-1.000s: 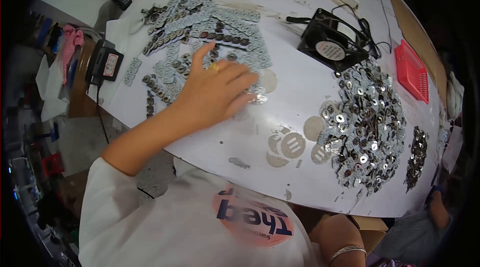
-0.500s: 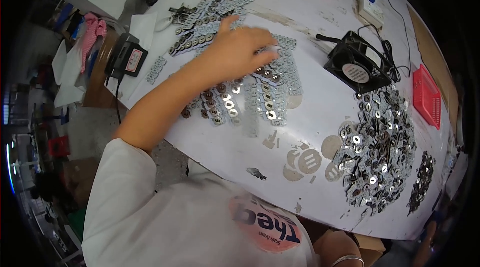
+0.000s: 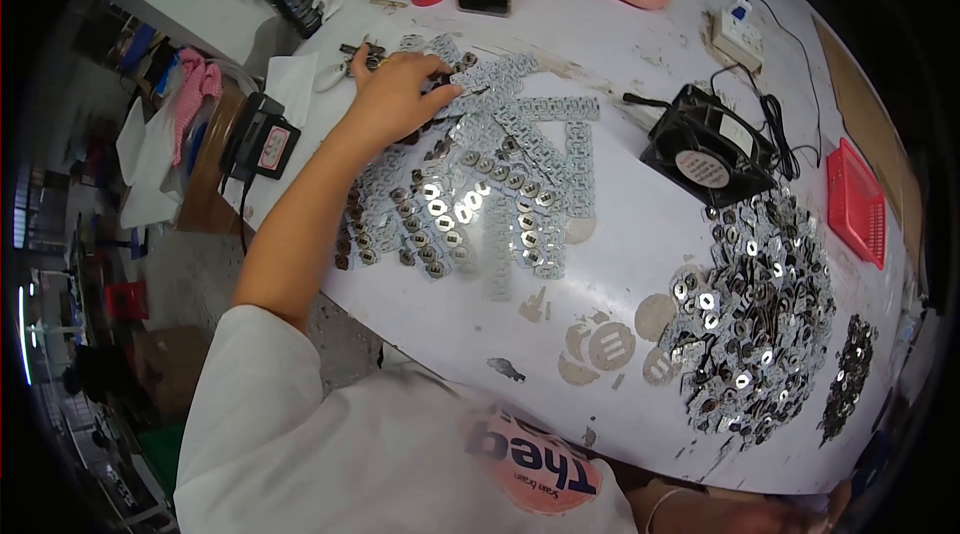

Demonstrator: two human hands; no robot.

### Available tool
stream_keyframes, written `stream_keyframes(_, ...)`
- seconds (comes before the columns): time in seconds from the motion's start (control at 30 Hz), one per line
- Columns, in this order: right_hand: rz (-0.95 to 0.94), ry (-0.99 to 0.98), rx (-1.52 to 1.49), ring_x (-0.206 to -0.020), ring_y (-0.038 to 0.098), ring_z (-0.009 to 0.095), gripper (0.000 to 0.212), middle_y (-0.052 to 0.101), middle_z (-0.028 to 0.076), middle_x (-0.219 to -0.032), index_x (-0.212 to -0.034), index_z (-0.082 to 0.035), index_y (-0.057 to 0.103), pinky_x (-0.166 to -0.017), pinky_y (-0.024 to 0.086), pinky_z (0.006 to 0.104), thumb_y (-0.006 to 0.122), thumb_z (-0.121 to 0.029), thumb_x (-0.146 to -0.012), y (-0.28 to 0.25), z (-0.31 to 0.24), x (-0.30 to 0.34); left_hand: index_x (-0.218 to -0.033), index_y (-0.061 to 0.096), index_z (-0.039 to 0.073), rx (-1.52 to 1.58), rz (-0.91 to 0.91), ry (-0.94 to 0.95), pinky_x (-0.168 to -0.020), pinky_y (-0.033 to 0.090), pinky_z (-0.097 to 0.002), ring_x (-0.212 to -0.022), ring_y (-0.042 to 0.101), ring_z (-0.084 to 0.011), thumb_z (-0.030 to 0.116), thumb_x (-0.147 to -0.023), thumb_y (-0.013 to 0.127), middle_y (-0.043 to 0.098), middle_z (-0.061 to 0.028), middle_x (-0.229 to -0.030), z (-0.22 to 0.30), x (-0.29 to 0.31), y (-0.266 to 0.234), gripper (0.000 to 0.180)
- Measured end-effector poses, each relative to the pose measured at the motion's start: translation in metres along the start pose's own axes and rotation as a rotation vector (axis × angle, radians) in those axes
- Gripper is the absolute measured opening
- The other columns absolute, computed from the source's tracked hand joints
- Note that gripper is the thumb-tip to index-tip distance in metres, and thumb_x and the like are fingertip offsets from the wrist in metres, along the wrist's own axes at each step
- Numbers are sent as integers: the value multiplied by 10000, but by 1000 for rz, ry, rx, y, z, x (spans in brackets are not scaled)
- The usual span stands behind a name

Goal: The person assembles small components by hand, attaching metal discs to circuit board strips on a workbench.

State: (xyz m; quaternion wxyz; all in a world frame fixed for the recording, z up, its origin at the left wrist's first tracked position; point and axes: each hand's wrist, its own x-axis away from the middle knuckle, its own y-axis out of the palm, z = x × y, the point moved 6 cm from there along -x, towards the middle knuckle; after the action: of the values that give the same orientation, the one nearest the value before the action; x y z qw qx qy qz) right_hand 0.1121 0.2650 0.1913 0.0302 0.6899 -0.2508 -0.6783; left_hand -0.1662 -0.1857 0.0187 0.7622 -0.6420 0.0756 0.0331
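Head view: left hand [image 3: 395, 94] rests fingers curled, palm down on the far strips of silver discs [image 3: 490, 184] — whether it pinches one cannot be told — rows running away rightward; right hand unseen.

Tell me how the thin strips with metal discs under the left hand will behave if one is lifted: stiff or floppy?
Probably floppy: the strips look thin and lie flat on the table. Likely light too, since the left hand shifts them with its fingertips. Overlapping ones may drag along.
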Motion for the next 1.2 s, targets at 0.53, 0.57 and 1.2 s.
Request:
stream_keyframes(0.53, -621, 1173, 86, -636, 475, 104, 224, 516, 64, -795, -898, -23, 511, -574, 414, 235, 454, -217, -996, 40, 118, 164, -1127, 594, -21, 859, 76, 80, -704, 457, -224, -800, 553, -78, 44, -878, 643, 603, -12, -918, 89, 41, -44, 261)
stream_keyframes(0.57, -615, 1171, 105, -636, 475, 104, 224, 516, 64, -795, -898, -23, 511, -574, 414, 235, 454, -217, -996, 43, 117, 164, -1148, 586, -14, 1006, -96, 106, -693, 450, -215, -797, 543, -64, 30, -892, 617, 599, -6, -933, 110, 52, -41, 262)
stream_keyframes(1.2, -859, 1262, 263, -593, 516, 157, 95, 554, 70, -698, -850, -3, 605, -577, 422, 267, 560, -61, -910, 31, 130, 181, -1136, 613, 60, 1154, -499, 404, -697, 505, -281, -808, 648, -176, 95, -861, 644, 664, -82, -963, 217, 93, 18, 279)
